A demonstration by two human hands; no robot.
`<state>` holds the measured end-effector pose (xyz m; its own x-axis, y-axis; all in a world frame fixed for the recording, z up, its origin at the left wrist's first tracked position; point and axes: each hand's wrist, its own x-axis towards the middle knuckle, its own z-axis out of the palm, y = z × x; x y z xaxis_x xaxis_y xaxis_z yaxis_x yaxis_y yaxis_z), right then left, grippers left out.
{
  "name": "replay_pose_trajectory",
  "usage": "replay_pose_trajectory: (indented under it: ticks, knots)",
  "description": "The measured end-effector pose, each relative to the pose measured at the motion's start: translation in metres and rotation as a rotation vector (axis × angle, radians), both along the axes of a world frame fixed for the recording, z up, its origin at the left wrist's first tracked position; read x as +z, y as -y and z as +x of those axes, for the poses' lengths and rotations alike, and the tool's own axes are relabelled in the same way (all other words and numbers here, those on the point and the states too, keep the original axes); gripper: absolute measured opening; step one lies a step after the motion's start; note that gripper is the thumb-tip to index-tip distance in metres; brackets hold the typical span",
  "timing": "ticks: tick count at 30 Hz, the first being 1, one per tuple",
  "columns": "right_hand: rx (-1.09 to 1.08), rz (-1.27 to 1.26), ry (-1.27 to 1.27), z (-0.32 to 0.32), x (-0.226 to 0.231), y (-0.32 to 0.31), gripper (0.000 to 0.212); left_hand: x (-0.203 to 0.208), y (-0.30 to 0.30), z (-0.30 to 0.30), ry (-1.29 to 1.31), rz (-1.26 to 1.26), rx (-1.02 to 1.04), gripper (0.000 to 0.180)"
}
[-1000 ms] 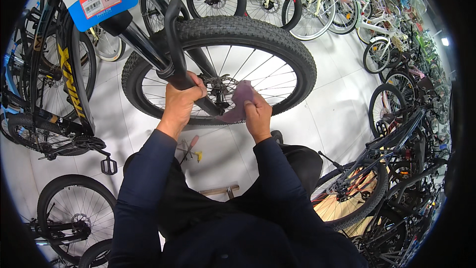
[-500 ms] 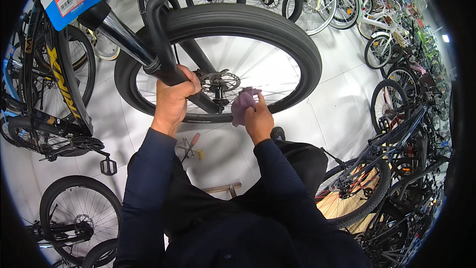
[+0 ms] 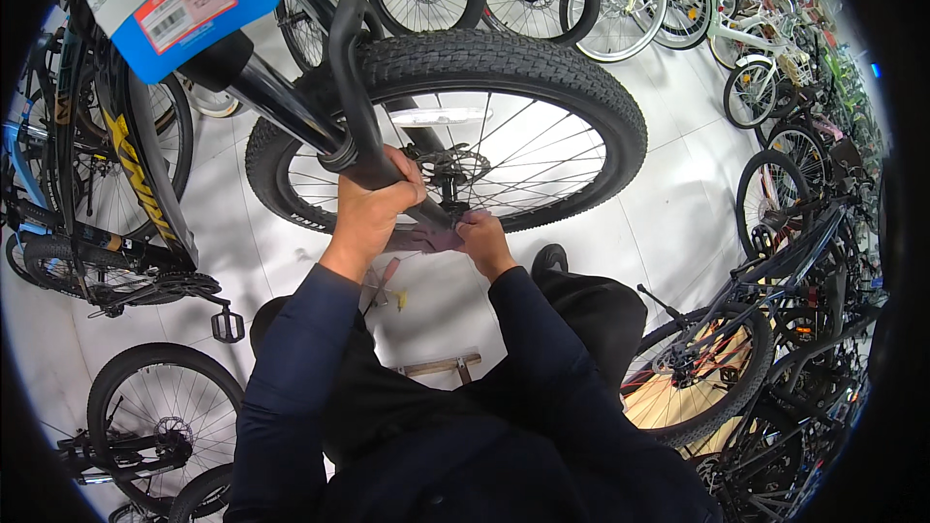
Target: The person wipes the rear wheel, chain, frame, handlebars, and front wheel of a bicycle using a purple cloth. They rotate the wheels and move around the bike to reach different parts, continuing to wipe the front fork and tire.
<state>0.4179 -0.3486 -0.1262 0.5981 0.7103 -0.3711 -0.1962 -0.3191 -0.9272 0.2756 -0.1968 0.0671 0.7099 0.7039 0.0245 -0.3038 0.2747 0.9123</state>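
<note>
In front of me is a bicycle's front wheel (image 3: 581, 77) with a knobbly black tyre, set in a black suspension fork (image 3: 366, 165). My left hand (image 3: 373, 213) is wrapped round the near fork leg, above its lower end. In my right hand (image 3: 486, 242) is a purple cloth (image 3: 431, 238), pressed against the bottom of that leg beside the hub. The fingertips partly disappear behind the cloth and leg. Between the fork legs, a disc rotor (image 3: 473, 163) shows at the hub.
A blue-and-white tag (image 3: 194, 10) hangs at upper left. Tools, one red-handled (image 3: 390, 269), lie on the tiled floor below the wheel, near a small wooden stool (image 3: 436, 366). Parked bikes crowd both sides, including a black-and-yellow frame (image 3: 136, 174).
My right hand has brought the cloth left and down onto the fork leg's end. The wheel's tread and spokes, blurred by spinning before, now look sharp. My left hand keeps its grip.
</note>
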Motion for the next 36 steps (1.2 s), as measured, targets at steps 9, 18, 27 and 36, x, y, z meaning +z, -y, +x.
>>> replay_pose_trajectory:
  ticks: [9, 18, 27, 36]
  knots:
    - [0.285, -0.289, 0.870, -0.006, 0.060, -0.009, 0.014, -0.005, -0.005, -0.006, 0.021, -0.005, 0.013, 0.027]
    - [0.460, -0.051, 0.995, -0.008, 0.129, -0.034, 0.019, -0.007, -0.011, -0.008, 0.051, -0.068, -0.024, 0.028]
    - [0.081, -0.212, 0.978, 0.035, 0.118, 0.023, 0.037, -0.005, -0.010, -0.010, 0.011, -0.064, -0.023, 0.027]
    - [0.046, -0.368, 1.179, 0.042, 0.075, 0.031, 0.049, -0.003, -0.009, -0.007, 0.022, -0.045, 0.018, 0.026]
